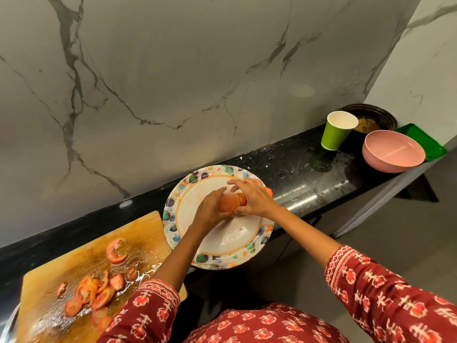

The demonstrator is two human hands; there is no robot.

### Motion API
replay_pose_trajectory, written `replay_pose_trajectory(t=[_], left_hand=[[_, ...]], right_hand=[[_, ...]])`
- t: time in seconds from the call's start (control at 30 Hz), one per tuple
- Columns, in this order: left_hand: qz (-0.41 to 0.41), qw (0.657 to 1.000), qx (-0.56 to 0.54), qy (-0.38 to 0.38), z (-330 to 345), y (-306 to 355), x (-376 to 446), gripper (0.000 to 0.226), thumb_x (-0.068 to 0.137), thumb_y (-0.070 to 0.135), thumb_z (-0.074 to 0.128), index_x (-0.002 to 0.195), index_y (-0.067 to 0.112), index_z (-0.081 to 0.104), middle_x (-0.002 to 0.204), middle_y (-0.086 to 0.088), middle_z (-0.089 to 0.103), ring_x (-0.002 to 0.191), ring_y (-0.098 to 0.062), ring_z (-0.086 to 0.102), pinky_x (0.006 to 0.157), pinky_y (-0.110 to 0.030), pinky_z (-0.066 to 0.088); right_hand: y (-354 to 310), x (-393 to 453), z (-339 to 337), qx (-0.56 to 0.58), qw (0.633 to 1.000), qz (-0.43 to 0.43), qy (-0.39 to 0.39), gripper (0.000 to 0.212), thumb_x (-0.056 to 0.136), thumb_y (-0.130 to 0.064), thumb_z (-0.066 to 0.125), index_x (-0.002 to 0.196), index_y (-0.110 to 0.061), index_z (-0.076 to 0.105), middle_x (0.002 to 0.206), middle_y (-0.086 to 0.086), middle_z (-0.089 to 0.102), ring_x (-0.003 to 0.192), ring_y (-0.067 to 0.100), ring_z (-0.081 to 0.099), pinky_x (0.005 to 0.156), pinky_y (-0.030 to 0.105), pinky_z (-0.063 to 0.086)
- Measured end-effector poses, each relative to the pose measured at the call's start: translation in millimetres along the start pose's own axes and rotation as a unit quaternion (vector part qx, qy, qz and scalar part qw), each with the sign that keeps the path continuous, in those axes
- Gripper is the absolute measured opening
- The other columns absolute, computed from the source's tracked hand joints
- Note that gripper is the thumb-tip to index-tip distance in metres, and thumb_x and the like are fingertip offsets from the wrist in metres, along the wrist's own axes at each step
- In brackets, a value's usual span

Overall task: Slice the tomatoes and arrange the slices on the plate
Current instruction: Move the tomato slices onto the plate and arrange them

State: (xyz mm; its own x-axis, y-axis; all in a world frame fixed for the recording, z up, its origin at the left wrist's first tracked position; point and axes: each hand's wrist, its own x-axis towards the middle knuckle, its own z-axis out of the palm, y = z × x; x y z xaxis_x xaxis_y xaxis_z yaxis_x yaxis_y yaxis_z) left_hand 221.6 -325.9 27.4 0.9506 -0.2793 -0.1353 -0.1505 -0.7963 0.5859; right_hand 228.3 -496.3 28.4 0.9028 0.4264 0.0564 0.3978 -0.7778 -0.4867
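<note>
A person in a dark red tunic with a white and red print stands at a black speckled worktop (291, 169), both arms reaching forward.

Nearest, on the person's left, a wooden cutting board (74, 263) lies wet with juice. Loose tomato slices (91, 290) sit scattered on its near half, some overlapping, and one larger cut piece (116, 251) lies apart, farther up the board.

Just beyond the board's far right corner is a round plate (173, 214) with a rim of coloured leaves and an orange ring around a white centre. Its near edge juts past the front edge of the worktop.

Both hands meet over the middle of the plate. The left hand (210, 209) and the right hand (254, 199) are partly curled, fingers bent, and together they grip a stack of tomato slices (231, 203) pressed side by side between them. A small orange-red bit (269, 191) shows behind the right hand; what it is cannot be told.

Farther along to the right, well apart from the plate, a green paper cup (333, 134) stands upright. Beside it sits a pink bowl (393, 152), seemingly stacked on another. Behind these are a dark round dish (380, 115) holding something brown, and a green tray (425, 139).

A grey-veined marble wall (173, 82) rises behind the worktop.
</note>
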Motion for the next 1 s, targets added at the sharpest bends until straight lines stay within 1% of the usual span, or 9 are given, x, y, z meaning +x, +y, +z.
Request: replay_pose_trajectory(t=[0.1, 0.17, 0.27, 0.37, 0.43, 0.53, 0.77, 0.9, 1.0], left_hand=[[-0.001, 1.0, 0.016, -0.001, 1.1, 1.7, 1.4, 0.083, 0.072, 0.031, 0.077, 0.141, 0.019, 0.033, 0.138, -0.008, 0.045, 0.123, -0.022, 0.046, 0.102, -0.035, 0.041], [-0.002, 1.0, 0.025, 0.003, 1.8, 2.5, 2.4, 0.084, 0.071, 0.035, 0.078, 0.141, 0.021, 0.033, 0.139, -0.006, 0.044, 0.125, -0.022, 0.044, 0.103, -0.035, 0.039], [0.005, 0.999, 0.032, 0.021, 3.3, 3.2, 2.0, 0.082, 0.071, 0.038, 0.077, 0.14, 0.022, 0.034, 0.141, -0.005, 0.043, 0.126, -0.021, 0.042, 0.103, -0.034, 0.038], [0.032, 0.998, 0.043, 0.035, 5.6, 7.3, 0.7, 0.08, 0.073, 0.039, 0.075, 0.14, 0.021, 0.035, 0.141, -0.006, 0.042, 0.126, -0.021, 0.041, 0.103, -0.033, 0.037], [0.046, 0.997, 0.055, 0.036, 7.4, 11.8, 1.4, 0.078, 0.075, 0.04, 0.073, 0.14, 0.021, 0.034, 0.14, -0.006, 0.043, 0.126, -0.021, 0.041, 0.103, -0.033, 0.037], [0.036, 0.998, 0.047, 0.031, 8.4, 15.5, 3.1, 0.073, 0.079, 0.036, 0.07, 0.14, 0.021, 0.034, 0.138, -0.005, 0.046, 0.123, -0.021, 0.044, 0.101, -0.032, 0.039], [0.046, 0.998, 0.016, 0.043, 5.8, 12.2, 0.6, 0.069, 0.08, 0.032, 0.07, 0.139, 0.017, 0.037, 0.136, -0.008, 0.048, 0.123, -0.021, 0.046, 0.103, -0.029, 0.036], [0.06, 0.996, 0.057, 0.033, 6.4, 9.0, 0.9, 0.075, 0.077, 0.038, 0.071, 0.14, 0.019, 0.034, 0.138, -0.007, 0.046, 0.123, -0.021, 0.042, 0.099, -0.03, 0.039], [0.058, 0.994, 0.089, 0.036, 5.9, 9.5, 1.0, 0.077, 0.078, 0.041, 0.069, 0.141, 0.021, 0.032, 0.14, -0.005, 0.044, 0.125, -0.021, 0.04, 0.1, -0.032, 0.039]], right_hand=[[4.3, -4.7, -2.0, 0.004, 1.0, 0.012, 0.013, 0.083, 0.071, -0.029, 0.078, 0.14, -0.021, 0.033, 0.122, -0.001, 0.056, 0.124, 0.019, 0.04, 0.106, 0.04, 0.023], [7.4, -8.8, -4.8, 0.022, 0.999, 0.023, 0.023, 0.082, 0.071, -0.03, 0.078, 0.14, -0.022, 0.034, 0.118, -0.003, 0.057, 0.121, 0.017, 0.041, 0.103, 0.039, 0.026], [8.1, -12.8, -7.4, 0.068, 0.996, 0.046, 0.042, 0.074, 0.073, -0.025, 0.077, 0.136, -0.021, 0.038, 0.109, -0.003, 0.06, 0.116, 0.015, 0.046, 0.101, 0.039, 0.031], [8.5, -13.3, -7.7, 0.088, 0.993, 0.06, 0.048, 0.068, 0.075, -0.019, 0.074, 0.134, -0.019, 0.04, 0.105, -0.003, 0.062, 0.115, 0.016, 0.048, 0.102, 0.04, 0.032], [8.9, -12.5, -7.9, 0.091, 0.993, 0.064, 0.034, 0.07, 0.076, -0.019, 0.074, 0.136, -0.02, 0.038, 0.108, -0.004, 0.062, 0.119, 0.016, 0.045, 0.103, 0.041, 0.03], [9.8, -11.3, -7.4, 0.087, 0.994, 0.058, 0.011, 0.077, 0.074, -0.021, 0.074, 0.139, -0.022, 0.033, 0.117, -0.007, 0.059, 0.125, 0.016, 0.039, 0.103, 0.043, 0.029], [10.9, -6.4, -7.8, 0.074, 0.996, 0.053, -0.005, 0.081, 0.073, -0.024, 0.074, 0.141, -0.027, 0.029, 0.12, -0.009, 0.057, 0.125, 0.016, 0.038, 0.106, 0.045, 0.029], [7.4, -2.3, -8.6, 0.039, 0.998, 0.041, -0.035, 0.083, 0.075, -0.023, 0.072, 0.143, -0.026, 0.025, 0.124, -0.004, 0.056, 0.128, 0.018, 0.035, 0.104, 0.041, 0.025], [5.8, -2.0, -7.1, 0.034, 0.998, 0.041, -0.032, 0.081, 0.076, -0.022, 0.07, 0.143, -0.025, 0.025, 0.124, -0.001, 0.057, 0.129, 0.019, 0.034, 0.104, 0.039, 0.024]])
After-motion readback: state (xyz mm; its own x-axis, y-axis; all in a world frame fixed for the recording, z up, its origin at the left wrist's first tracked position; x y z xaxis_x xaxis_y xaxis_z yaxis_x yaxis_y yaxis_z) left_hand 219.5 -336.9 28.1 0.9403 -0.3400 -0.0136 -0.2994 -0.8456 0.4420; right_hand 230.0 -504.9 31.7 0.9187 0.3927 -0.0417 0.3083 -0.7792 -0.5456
